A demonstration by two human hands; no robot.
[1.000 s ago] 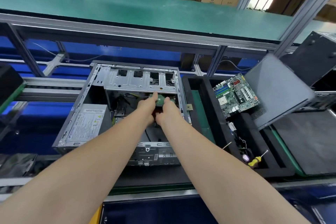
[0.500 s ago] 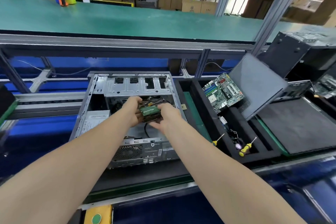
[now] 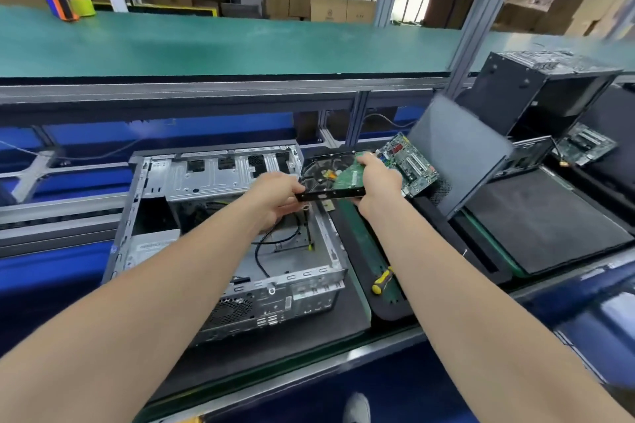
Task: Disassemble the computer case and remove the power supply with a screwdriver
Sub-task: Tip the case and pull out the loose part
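Now both hands clamp the hard drive (image 3: 330, 178), the left hand (image 3: 278, 196) at its near edge and the right hand (image 3: 376, 178) over its far corner. Likely dense, rigid and shock-sensitive, it is best held by the metal sides, off the circuit board. Half a second earlier it hung low over the computer case (image 3: 295, 295); it now clears the right wall, with the power supply (image 3: 151, 247) unmoved at the case's left side.

The bare left forearm (image 3: 154, 288) and bare right forearm (image 3: 467, 288) are uncovered along their whole visible length. The left grip (image 3: 275, 197) and right grip (image 3: 378, 182) are bare hands. A pale grey rounded shoe toe (image 3: 357, 407) shows below.
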